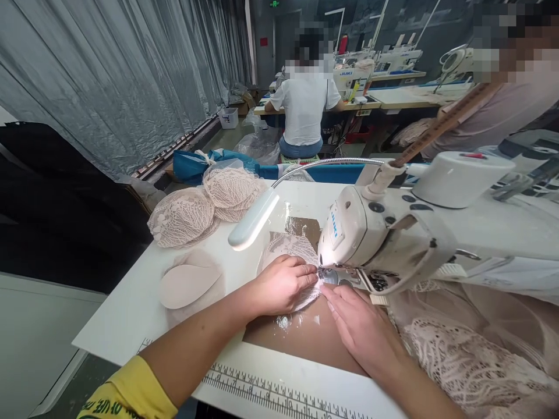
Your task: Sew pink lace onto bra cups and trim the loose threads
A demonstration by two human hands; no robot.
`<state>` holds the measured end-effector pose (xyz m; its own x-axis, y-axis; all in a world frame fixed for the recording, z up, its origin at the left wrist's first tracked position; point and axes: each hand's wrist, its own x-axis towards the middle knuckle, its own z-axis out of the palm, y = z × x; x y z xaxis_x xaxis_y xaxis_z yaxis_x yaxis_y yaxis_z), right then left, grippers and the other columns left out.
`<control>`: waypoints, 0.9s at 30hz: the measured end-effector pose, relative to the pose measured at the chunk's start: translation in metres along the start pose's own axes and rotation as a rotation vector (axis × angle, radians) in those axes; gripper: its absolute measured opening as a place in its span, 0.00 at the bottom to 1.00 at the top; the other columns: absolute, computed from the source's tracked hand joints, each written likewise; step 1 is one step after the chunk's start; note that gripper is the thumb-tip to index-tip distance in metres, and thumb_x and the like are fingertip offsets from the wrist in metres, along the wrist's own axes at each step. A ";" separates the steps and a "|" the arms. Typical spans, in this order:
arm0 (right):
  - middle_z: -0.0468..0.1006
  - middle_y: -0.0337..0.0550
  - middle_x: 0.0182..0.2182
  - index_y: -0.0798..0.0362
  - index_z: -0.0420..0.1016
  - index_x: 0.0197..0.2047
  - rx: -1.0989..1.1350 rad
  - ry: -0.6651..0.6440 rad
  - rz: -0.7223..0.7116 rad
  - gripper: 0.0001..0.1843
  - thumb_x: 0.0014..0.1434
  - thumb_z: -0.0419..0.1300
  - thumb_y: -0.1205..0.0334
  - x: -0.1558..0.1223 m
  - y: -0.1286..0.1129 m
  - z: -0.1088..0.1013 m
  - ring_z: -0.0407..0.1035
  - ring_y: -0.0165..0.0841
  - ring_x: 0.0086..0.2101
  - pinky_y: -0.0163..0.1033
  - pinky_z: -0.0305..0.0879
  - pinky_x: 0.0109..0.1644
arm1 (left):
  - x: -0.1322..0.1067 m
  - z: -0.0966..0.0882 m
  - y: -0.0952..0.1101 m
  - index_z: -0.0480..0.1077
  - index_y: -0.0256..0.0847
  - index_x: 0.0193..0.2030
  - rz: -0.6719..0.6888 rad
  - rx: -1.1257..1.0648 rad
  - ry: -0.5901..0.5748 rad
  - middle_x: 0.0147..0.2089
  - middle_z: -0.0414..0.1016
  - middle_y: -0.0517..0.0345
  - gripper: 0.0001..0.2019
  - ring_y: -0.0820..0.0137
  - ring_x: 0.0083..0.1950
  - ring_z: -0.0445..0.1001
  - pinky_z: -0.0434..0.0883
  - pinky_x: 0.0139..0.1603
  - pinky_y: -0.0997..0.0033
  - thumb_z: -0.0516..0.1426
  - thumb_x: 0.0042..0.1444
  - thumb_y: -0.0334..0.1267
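A beige lace cup piece lies under the needle end of a white JUKI sewing machine. My left hand presses on the lace from above, its fingers bent and held close together beside the presser foot. From the other side, my right hand has its fingertips closed at the cup's edge, just in front of the foot. The needle itself is hidden by the hands and machine head. Brown sheeting covers the table around the sewing spot.
Stacked lace cups and a smooth cup piece on mesh lie at left. A lamp arches over the table. Lace fabric is heaped at right. A printed ruler runs along the front. Two people sit beyond.
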<state>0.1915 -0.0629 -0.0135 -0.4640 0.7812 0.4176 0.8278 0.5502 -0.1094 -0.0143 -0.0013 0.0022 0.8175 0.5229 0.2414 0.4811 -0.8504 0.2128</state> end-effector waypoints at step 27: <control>0.78 0.47 0.40 0.57 0.73 0.51 0.079 -0.072 0.001 0.19 0.63 0.46 0.71 -0.004 0.003 -0.003 0.72 0.31 0.26 0.37 0.69 0.31 | -0.008 -0.013 0.011 0.75 0.41 0.39 0.115 -0.045 -0.068 0.43 0.74 0.52 0.10 0.65 0.44 0.68 0.61 0.50 0.62 0.54 0.61 0.41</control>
<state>0.1969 -0.0653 -0.0125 -0.4867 0.7995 0.3520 0.8022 0.5686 -0.1822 -0.0197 -0.0147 0.0149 0.8869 0.4156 0.2020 0.3695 -0.9003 0.2301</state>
